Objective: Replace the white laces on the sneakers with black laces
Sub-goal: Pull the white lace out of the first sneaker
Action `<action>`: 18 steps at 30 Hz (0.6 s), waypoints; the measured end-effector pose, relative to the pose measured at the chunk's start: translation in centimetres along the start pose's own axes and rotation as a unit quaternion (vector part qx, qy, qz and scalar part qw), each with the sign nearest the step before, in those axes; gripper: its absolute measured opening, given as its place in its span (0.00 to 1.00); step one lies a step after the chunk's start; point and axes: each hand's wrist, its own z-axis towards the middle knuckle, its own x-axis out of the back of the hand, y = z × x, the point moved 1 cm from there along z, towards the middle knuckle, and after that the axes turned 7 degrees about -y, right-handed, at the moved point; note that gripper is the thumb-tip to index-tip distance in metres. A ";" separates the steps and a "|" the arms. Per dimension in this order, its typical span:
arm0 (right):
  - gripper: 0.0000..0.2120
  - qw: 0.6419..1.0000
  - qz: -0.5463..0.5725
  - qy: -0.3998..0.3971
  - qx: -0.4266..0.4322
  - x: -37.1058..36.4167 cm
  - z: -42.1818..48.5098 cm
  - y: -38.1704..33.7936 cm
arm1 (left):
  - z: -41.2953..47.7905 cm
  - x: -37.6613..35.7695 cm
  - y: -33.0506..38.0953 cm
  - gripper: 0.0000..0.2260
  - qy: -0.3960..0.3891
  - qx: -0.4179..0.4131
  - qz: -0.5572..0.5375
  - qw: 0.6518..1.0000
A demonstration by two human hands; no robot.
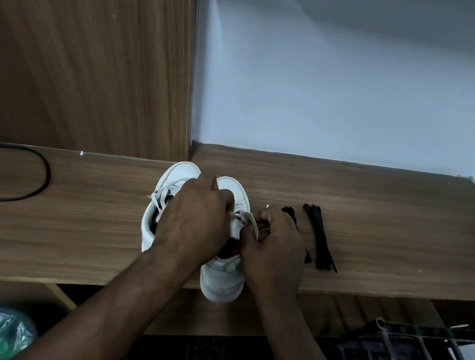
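Pinching a white lace (249,223) in my right hand (276,249), I grip the nearer sneaker (222,282) with my left hand (193,219). Black laces (318,238) lie just beside.

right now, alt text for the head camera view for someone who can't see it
Two hands work on a pair of white sneakers on a wooden table: the left hand grips the nearer sneaker while the right hand pinches its white lace. Two bundles of black laces lie on the table just right of them.
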 end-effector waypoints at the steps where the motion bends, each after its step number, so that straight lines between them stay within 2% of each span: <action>1: 0.11 1.000 0.001 0.000 0.001 0.0 0.0 0.0 | 0.0 -0.1 0.1 0.03 -0.001 -0.006 -0.013 1.000; 3: 0.10 1.000 0.004 0.001 0.001 0.1 0.0 0.1 | 0.0 -0.2 0.2 0.03 0.009 -0.017 -0.080 0.997; 5: 0.09 1.000 0.006 -0.002 -0.001 0.1 0.0 0.2 | 0.3 0.0 0.0 0.07 0.026 0.041 -0.226 0.973; 7: 0.08 1.000 0.007 -0.009 -0.005 0.0 0.0 0.1 | 0.7 0.5 -0.5 0.09 0.057 0.138 -0.407 0.901; 8: 0.08 1.000 0.007 -0.010 -0.008 0.0 -0.1 0.1 | 0.9 0.7 -0.7 0.09 0.071 0.172 -0.471 0.862; 9: 0.09 1.000 0.007 -0.009 -0.010 0.0 -0.1 0.0 | 1.1 0.8 -1.0 0.09 0.081 0.188 -0.503 0.840; 10: 0.09 1.000 0.006 -0.007 -0.011 0.0 0.0 0.1 | 1.2 1.0 -1.2 0.08 0.084 0.180 -0.496 0.846; 12: 0.10 1.000 0.006 -0.004 -0.013 0.1 0.0 0.2 | 1.3 1.1 -1.1 0.06 0.066 0.112 -0.389 0.912; 14: 0.09 1.000 0.008 -0.003 -0.014 0.1 0.0 0.4 | 0.9 0.9 -0.8 0.06 0.035 0.030 -0.227 0.973; 16: 0.09 1.000 0.008 -0.003 -0.017 0.0 0.0 0.4 | 0.7 0.5 -0.4 0.09 0.004 -0.030 -0.095 0.995; 18: 0.09 1.000 0.011 -0.002 -0.011 -0.1 0.0 0.3 | 0.6 0.2 -0.6 0.08 -0.015 -0.039 -0.038 0.998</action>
